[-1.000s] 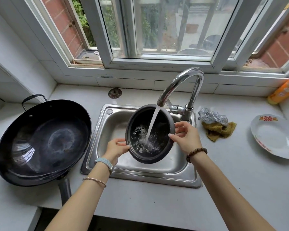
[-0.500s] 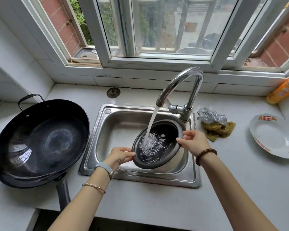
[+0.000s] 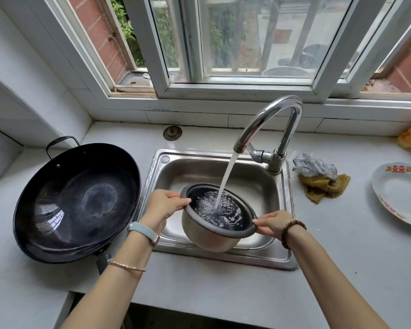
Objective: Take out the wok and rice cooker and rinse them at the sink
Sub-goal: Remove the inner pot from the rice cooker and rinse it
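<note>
**Both hands on the pot under the tap**

The left hand (image 3: 163,206) grips the far-left rim of the round rice-cooker inner pot (image 3: 205,235), dark inside and bare steel outside, with the thumb over the lip and the fingers curled beneath. The right hand (image 3: 274,225) pinches the near-right rim. The pot hangs between them over the stainless-steel sink (image 3: 192,172), its mouth facing up and seemingly tipped a little. Water (image 3: 226,179) from the curved chrome tap (image 3: 271,119) falls into the pot and froths there.

The rinse of the pot looks well under way, and emptying it is probably next. That calls for tipping it away from whichever hand lifts.

The big black round wok (image 3: 78,200) sits on the white bench (image 3: 342,245) just left of the sink. It is well nearer the left hand, and its long handle points toward the person. A silver scourer (image 3: 314,165) on a yellow cloth (image 3: 323,187) and a white plate (image 3: 399,193) lie to the right.
</note>
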A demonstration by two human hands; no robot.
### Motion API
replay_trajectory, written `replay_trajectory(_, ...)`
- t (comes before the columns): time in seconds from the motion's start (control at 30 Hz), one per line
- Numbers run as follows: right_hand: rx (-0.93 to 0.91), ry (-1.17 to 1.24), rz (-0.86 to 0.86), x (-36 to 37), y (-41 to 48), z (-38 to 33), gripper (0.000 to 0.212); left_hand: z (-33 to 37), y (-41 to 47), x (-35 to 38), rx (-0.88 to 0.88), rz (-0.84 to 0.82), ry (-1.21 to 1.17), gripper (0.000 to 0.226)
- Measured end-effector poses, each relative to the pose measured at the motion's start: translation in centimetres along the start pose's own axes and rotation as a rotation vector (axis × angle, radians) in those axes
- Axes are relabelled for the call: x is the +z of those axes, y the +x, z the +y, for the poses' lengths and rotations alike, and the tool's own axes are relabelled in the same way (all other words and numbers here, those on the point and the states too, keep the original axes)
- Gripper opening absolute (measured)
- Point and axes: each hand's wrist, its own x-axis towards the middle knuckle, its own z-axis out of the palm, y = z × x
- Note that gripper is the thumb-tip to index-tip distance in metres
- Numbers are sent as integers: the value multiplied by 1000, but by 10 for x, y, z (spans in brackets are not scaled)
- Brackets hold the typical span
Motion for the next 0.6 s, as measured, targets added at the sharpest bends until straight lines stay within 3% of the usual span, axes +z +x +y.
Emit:
replay_trajectory(0.17, 32, -2, -44, 22, 16, 8, 17, 14, -10, -7, 157, 120, 246, 40)
replay_trajectory(0.3, 34, -3, -86, 40, 28, 6, 2, 25, -20, -8, 287, 180, 322, 42)
replay_trajectory(0.47, 18, -61, -77, 54, 34, -5, 24, 31, -28, -10, 409, 215, 396, 39)
replay_trajectory(0.6, -28, -32, -58, 56, 31, -16, 24, 29, -24, -14, 433, 261, 425, 41)
